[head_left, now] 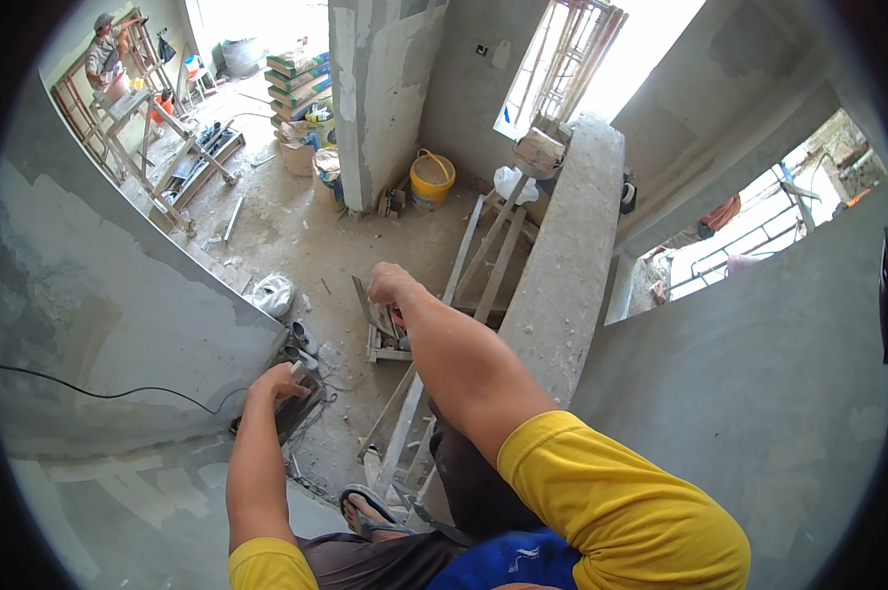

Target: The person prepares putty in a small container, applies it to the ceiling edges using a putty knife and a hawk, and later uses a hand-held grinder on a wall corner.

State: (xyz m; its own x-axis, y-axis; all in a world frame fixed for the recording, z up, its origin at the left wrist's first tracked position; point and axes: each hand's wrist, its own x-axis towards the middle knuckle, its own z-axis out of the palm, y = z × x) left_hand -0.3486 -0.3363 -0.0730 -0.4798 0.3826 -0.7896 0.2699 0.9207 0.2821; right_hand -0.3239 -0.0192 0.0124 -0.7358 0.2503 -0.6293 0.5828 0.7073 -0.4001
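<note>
My left hand [283, 382] is closed round the pale handle of a flat, dark plastering trowel [300, 411], low beside the grey wall on the left. Further ahead, my right hand [392, 283] is closed in a fist, its fingers mostly turned away from view. A narrow grey blade-like tool [369, 307] shows just under that fist and seems to be gripped in it. Beneath lies a shallow wooden box [389, 354] with small things in it, partly hidden by my forearm. A pair of grey shoes [304, 344] lies near my left hand.
A dusty plank [570, 265] on a trestle runs along my right. A yellow bucket [431, 180] stands by the pillar [380, 108]. Stacked bags [299, 87] stand behind it. A black cable [119, 396] crosses the left wall. Another person [105, 54] is at a far-left scaffold.
</note>
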